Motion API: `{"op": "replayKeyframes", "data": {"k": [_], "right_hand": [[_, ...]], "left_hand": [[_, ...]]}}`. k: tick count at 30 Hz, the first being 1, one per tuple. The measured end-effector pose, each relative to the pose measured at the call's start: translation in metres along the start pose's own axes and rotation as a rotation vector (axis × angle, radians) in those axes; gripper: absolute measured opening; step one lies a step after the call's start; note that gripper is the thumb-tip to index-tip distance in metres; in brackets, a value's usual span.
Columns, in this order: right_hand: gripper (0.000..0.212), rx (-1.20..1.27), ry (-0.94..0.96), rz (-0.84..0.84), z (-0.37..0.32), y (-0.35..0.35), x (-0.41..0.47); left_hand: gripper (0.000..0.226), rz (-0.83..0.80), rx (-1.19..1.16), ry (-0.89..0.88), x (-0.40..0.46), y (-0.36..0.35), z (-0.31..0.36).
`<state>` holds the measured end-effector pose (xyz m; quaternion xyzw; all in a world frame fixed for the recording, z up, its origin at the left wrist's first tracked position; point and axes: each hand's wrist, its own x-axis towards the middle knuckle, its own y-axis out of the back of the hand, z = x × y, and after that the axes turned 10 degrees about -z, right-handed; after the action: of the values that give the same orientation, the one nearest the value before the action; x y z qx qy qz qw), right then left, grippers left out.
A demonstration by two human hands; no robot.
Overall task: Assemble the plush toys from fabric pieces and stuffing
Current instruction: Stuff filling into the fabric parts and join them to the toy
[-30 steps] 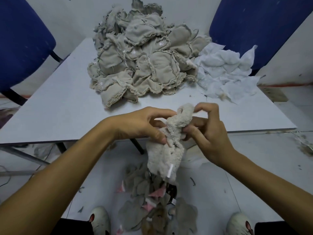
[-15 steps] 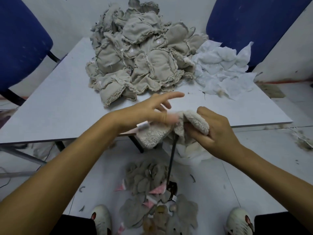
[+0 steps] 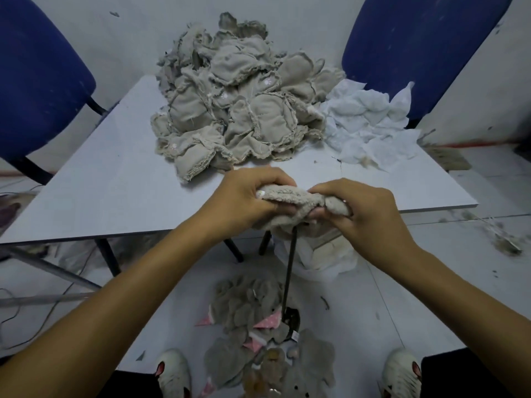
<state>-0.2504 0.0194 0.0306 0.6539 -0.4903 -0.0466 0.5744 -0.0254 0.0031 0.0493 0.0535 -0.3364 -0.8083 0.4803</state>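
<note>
Gripping the plush piece [image 3: 298,201], both hands' fingers [image 3: 260,182] clench it over the rod [image 3: 290,271]; forcing could rip seams

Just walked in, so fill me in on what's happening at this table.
A person's left hand and right hand both grip one fuzzy beige plush piece, held above an upright dark rod. A heap of beige fabric pieces sits on the table, and finished-looking pieces lie on the floor.
</note>
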Motion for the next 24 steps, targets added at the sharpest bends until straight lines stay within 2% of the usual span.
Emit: {"op": "replayKeyframes", "data": {"k": [3, 6, 9, 11, 13, 15, 17, 18, 20, 22, 24], "right_hand": [[0.015, 0.034, -0.020, -0.035, 0.005, -0.015, -0.008], [0.010, 0.042, -0.054, -0.092, 0.010, -0.031, -0.012], [0.016, 0.031, -0.085, -0.156, 0.009, -0.041, -0.013], [0.014, 0.035, -0.085, -0.157, 0.011, -0.041, -0.014], [0.010, 0.076, -0.067, -0.109, 0.011, -0.039, -0.015], [0.022, 0.110, -0.079, -0.005, 0.011, -0.035, -0.012], [0.026, 0.076, -0.050, 0.067, 0.011, -0.033, -0.008], [0.023, 0.052, -0.028, 0.061, 0.012, -0.035, -0.008], [0.020, 0.036, -0.029, -0.038, 0.014, -0.039, -0.011], [0.029, 0.103, -0.073, -0.136, 0.014, -0.043, -0.016], [0.035, 0.089, -0.087, -0.148, 0.012, -0.044, -0.017]], "left_hand": [[0.023, 0.002, -0.021, 0.059, -0.002, -0.008, -0.005], [0.007, -0.036, 0.144, 0.070, -0.001, -0.014, -0.014], [0.021, -0.116, 0.225, 0.170, -0.003, -0.017, -0.022], [0.018, -0.142, 0.256, 0.181, -0.004, -0.016, -0.025], [0.006, -0.087, 0.129, 0.097, -0.005, -0.013, -0.023], [0.013, 0.006, -0.053, 0.001, -0.005, -0.010, -0.018], [0.005, 0.058, -0.048, -0.031, -0.004, -0.007, -0.019], [0.011, 0.052, 0.002, 0.007, -0.006, -0.008, -0.021], [0.017, -0.081, 0.144, 0.105, -0.010, -0.013, -0.026], [0.024, -0.251, 0.335, 0.159, -0.010, -0.018, -0.024], [0.026, -0.313, 0.387, 0.188, -0.006, -0.017, -0.022]]}}
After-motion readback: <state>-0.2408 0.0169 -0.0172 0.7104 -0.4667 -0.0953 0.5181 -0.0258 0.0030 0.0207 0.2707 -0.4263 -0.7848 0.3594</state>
